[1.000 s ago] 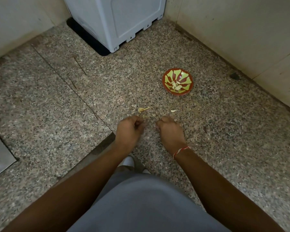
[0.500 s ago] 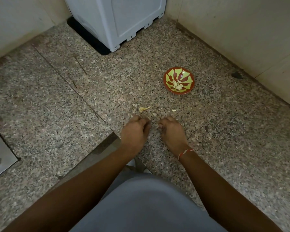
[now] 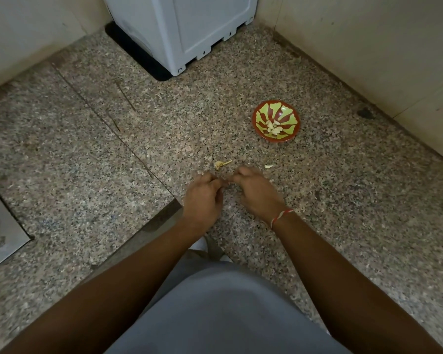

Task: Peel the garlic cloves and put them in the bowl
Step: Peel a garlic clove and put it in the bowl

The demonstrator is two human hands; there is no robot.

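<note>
Grey smooth fabric over the person's lap (image 3: 215, 310) fills the bottom edge, both bare forearms reach forward over it. Left hand (image 3: 202, 198) and right hand (image 3: 256, 192) meet low over the speckled granite floor (image 3: 87, 175), knuckles up, fingers curled inward, fingertips almost touching; they seem to pinch something small between them but it is hidden, cannot tell what. Red-and-white thread band (image 3: 279, 217) on the right wrist. A dark strip in the floor (image 3: 161, 215) runs just left of the left hand. Just beyond the fingertips, on the floor: a pale yellowish papery garlic peel (image 3: 221, 164), curled, with a thin tail; a smaller whitish scrap (image 3: 268, 166) to its right, apart from it. Farther on and right, a small round bowl (image 3: 289, 111), glossy, red with green leaf pattern, stands on the floor well apart from the hands; inside, a little heap of pale peeled garlic cloves (image 3: 273, 128). Metal plate edge (image 3: 3, 233) at far left. At the back, a white plastic appliance (image 3: 184, 29) on a black mat, boxy, with cream walls (image 3: 368, 47) on both sides.
</note>
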